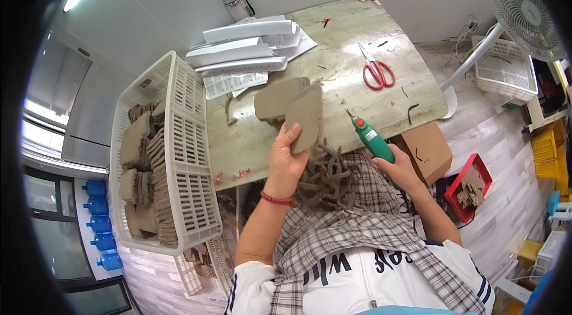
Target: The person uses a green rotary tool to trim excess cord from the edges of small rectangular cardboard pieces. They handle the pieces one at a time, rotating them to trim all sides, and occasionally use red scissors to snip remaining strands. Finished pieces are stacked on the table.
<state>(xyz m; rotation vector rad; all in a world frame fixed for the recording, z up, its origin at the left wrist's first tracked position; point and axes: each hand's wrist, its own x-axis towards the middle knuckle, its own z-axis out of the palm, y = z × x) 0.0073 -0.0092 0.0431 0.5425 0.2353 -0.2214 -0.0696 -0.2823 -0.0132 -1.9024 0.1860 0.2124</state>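
My left hand [287, 163] grips a flat taupe pad [306, 119] with rounded corners, tilted up over the near part of the worktable. Just behind it, a small stack of similar taupe pads [274, 99] lies on the table. My right hand [398, 171] is wrapped round a green handheld power tool [375, 141] with a red button and a narrow metal tip. The tip points up and left, apart from the pad. Below the pad, a heap of curly brown offcut strips [330, 181] lies in my lap on a checked apron [333, 225].
Red-handled scissors [376, 70] lie on the worktable [339, 35], beyond the tool. Rolled white papers [250, 47] and a flask [237, 4] are at the back left. A white crate [193, 154] with stacked pads stands left. At right are a cardboard box [430, 151], red tray [485, 175] and fan [527, 11].
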